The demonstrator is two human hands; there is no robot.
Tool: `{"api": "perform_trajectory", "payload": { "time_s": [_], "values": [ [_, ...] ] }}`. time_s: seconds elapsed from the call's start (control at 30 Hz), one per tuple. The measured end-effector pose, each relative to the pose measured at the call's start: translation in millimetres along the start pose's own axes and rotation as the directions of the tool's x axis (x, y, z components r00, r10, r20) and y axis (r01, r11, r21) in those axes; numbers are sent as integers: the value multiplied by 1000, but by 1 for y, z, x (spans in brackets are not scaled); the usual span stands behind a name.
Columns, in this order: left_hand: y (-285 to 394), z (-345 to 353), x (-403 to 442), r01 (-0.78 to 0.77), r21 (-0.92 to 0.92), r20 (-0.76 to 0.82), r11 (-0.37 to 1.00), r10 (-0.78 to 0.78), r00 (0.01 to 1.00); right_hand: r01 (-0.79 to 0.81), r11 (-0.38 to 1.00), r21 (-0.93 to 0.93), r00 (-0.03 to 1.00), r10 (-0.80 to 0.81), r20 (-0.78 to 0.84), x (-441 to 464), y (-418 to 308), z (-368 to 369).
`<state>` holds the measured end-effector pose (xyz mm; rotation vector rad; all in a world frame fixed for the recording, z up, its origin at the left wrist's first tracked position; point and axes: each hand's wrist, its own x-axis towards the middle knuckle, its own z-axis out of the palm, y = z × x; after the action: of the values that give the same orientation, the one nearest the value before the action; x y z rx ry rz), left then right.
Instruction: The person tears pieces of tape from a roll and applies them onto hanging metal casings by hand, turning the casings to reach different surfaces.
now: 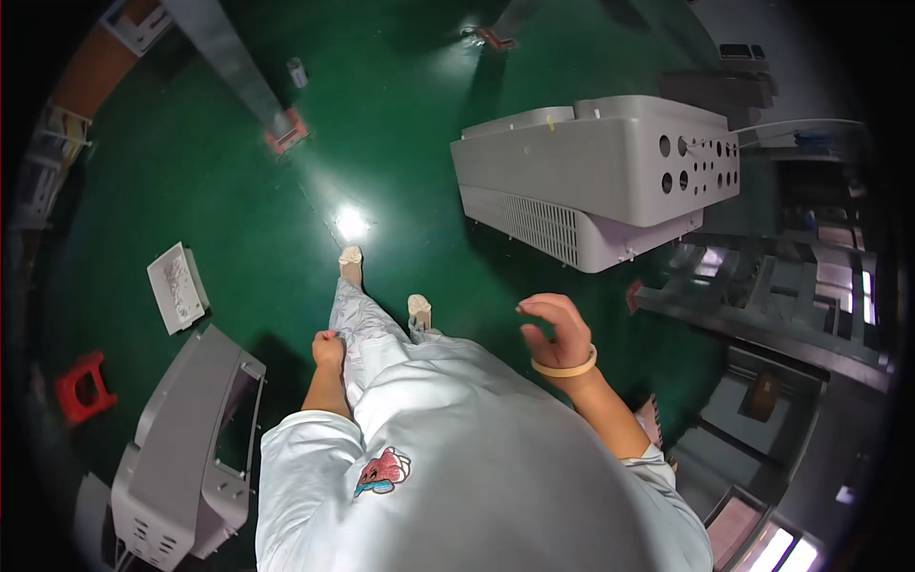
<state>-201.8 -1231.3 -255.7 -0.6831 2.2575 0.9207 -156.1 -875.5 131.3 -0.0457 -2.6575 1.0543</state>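
My left hand (pixel 327 349) hangs beside my left thigh with its fingers curled in; nothing shows in it. My right hand (pixel 562 332) is raised in front of my right side, a pale bangle (pixel 569 366) on its wrist. Its fingers are bent but apart from the thumb, and it holds nothing. Beyond the right hand stands a large grey plastic housing (pixel 543 172) with round holes in one end and a slotted vent along its side. Neither hand touches it. My feet are apart, one ahead of the other, on the green floor (pixel 419 210).
At the lower left is a second grey housing (pixel 172 429) with a rectangular opening. Near it are a white tray (pixel 196 276) with small pieces inside and a red stool (pixel 103 367). A metal post (pixel 229 67) stands ahead; metal framework (pixel 724 305) lines the right.
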Motion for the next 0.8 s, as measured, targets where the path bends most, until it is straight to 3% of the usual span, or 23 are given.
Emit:
{"api": "perform_trajectory", "payload": {
  "time_s": [0.07,0.17,0.2,0.23,0.27,0.33,0.37,0.43,0.53,0.63,0.73,0.8],
  "values": [
    [-36,-4,-72,56,-55,-12,997,-57,998,111,988,105,983,-125,131,-30,-1,12],
    [-106,-14,-118,68,-78,-131,995,-77,988,-21,948,318,959,-71,275,-50,-21,43],
    [-116,-20,-136,174,-88,-167,981,-187,968,-1,934,358,943,-119,311,-50,-27,51],
    [-110,-42,-170,63,-135,-207,989,-91,974,51,924,379,921,-190,340,-49,-34,63],
    [-99,-58,-200,196,-147,-188,969,-222,957,107,914,392,900,-256,353,-53,-41,68],
    [-160,-52,-205,185,-210,-234,960,-233,944,161,878,451,855,-353,381,-49,-58,81],
    [-148,-70,-231,226,-352,-184,908,-304,935,152,857,492,848,-369,380,-50,-67,89],
    [-156,-82,-260,246,-412,-187,877,-346,919,144,829,540,850,-383,362,-46,-78,92],
    [-189,-98,-299,295,-445,-170,846,-403,899,93,857,506,822,-353,446,-66,-95,111],
    [-224,-135,-331,385,-391,-153,836,-471,869,-71,854,516,766,-284,577,-87,-104,141],
    [-258,-167,-358,450,-450,-105,772,-546,831,-271,894,358,627,-118,770,-120,-72,200],
    [-288,-172,-380,468,-265,-29,843,-492,870,-453,884,116,422,98,901,-144,-25,243]
  ]
}}
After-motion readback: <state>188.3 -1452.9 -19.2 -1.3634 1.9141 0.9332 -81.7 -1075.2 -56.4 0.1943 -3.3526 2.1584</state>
